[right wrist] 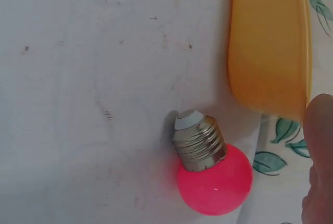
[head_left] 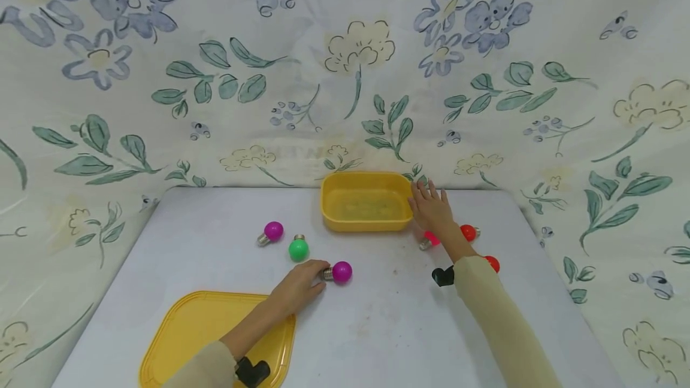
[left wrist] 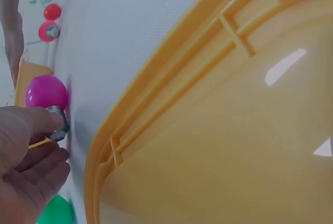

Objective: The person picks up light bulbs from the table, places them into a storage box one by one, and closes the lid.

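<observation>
My left hand (head_left: pixel 299 285) pinches the metal screw base of a magenta light bulb (head_left: pixel 342 272) in front of the yellow container. In the left wrist view, that magenta bulb (left wrist: pixel 47 91) points away from the fingers. At the back, my right hand (head_left: pixel 433 208) is at the right end of the yellow container (head_left: pixel 326 211), its fingers straight. The right wrist view has the thumb against the container's rim (right wrist: pixel 308 78). Below that hand lies a pink bulb (right wrist: pixel 215 182), partly hidden by the wrist in the head view.
A green bulb (head_left: pixel 299 249) and another magenta bulb (head_left: pixel 274 231) lie left of the container. Red bulbs (head_left: pixel 468 232) lie beside the right forearm, one partly covered by the sleeve. A yellow lid (head_left: pixel 215 322) lies flat under the left forearm. Floral cloth (head_left: pixel 302 94) hangs behind the table.
</observation>
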The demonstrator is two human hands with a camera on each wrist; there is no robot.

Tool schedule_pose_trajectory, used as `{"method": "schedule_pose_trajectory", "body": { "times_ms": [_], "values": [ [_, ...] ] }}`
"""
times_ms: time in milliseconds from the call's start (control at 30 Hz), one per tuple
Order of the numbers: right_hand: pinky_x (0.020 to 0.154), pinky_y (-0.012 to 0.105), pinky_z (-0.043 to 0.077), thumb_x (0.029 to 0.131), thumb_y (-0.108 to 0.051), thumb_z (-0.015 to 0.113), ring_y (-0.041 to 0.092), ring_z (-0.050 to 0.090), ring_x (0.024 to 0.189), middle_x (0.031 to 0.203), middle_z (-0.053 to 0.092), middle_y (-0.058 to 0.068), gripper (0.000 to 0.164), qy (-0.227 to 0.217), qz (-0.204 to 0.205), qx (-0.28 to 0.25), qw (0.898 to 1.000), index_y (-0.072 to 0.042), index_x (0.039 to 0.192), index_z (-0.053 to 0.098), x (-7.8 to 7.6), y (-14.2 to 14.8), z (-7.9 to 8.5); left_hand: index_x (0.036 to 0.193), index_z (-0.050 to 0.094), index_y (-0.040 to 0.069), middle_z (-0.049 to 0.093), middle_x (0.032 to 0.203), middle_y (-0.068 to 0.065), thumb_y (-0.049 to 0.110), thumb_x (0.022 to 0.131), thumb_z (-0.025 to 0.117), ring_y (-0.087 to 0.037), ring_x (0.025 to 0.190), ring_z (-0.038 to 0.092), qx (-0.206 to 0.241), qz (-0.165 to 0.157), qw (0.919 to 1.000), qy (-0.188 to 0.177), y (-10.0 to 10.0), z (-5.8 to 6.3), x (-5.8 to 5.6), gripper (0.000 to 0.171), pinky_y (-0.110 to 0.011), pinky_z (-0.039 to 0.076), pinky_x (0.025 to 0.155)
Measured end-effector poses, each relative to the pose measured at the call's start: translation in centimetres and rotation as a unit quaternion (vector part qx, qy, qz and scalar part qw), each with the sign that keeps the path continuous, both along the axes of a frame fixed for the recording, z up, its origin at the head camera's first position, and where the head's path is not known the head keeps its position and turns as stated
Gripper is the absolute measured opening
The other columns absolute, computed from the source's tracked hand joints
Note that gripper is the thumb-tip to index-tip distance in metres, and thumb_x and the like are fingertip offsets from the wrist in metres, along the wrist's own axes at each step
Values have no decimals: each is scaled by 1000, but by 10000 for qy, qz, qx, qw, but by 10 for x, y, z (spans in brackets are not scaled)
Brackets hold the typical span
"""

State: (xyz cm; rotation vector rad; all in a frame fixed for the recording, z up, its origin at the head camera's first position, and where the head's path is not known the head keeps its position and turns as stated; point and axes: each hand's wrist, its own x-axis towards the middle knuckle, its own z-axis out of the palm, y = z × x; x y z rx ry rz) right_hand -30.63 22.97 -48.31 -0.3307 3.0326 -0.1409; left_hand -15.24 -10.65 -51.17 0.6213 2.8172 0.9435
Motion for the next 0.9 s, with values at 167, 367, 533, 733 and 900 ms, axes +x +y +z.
{"method": "schedule_pose_trajectory", "body": {
  "times_ms": [167, 367, 533, 733, 900],
  "values": [
    [117, 60, 6, 111, -36, 21, 39, 4, 150, 165, 14, 16, 59, -45, -116, 67, 9999, -5, 160, 14, -6, -1, 3, 126, 61, -4, 65, 122, -17, 1, 90, 71, -32, 117, 60, 53, -86, 9999, 51, 3, 2, -2, 38, -45, 48, 100],
    [117, 60, 7, 111, -33, 23, 39, 9, 150, 163, 15, 19, 59, 24, 1, -164, 9999, 2, 158, 14, -10, -12, 2, 125, 63, -1, 67, 117, -13, 2, 91, 70, -28, 112, 63, -35, -68, 10000, -60, 4, 2, -3, 34, -43, 50, 97],
    [118, 57, 9, 111, -33, 22, 37, 8, 150, 164, 11, 21, 61, -18, 15, -211, 9998, 6, 157, 12, -12, -19, -4, 123, 64, -1, 69, 111, -11, 4, 92, 71, -25, 105, 64, -4, -141, 9999, 0, 5, 2, -5, 32, -41, 52, 94],
    [119, 55, 7, 110, -35, 20, 35, 7, 151, 164, 7, 19, 62, -162, -58, -254, 9995, 5, 157, 12, -12, -21, -5, 118, 66, 0, 70, 106, -9, 9, 91, 73, -24, 99, 66, -77, -98, 9998, 176, 7, 1, -5, 28, -41, 55, 89],
    [119, 56, 6, 110, -36, 19, 35, 6, 151, 164, 6, 20, 62, -174, 39, -348, 9992, 4, 157, 12, -12, -23, -6, 114, 68, 2, 71, 101, -5, 11, 91, 73, -19, 93, 65, -87, 84, 9998, 182, 10, 1, -5, 25, -39, 55, 86]
  ]
}}
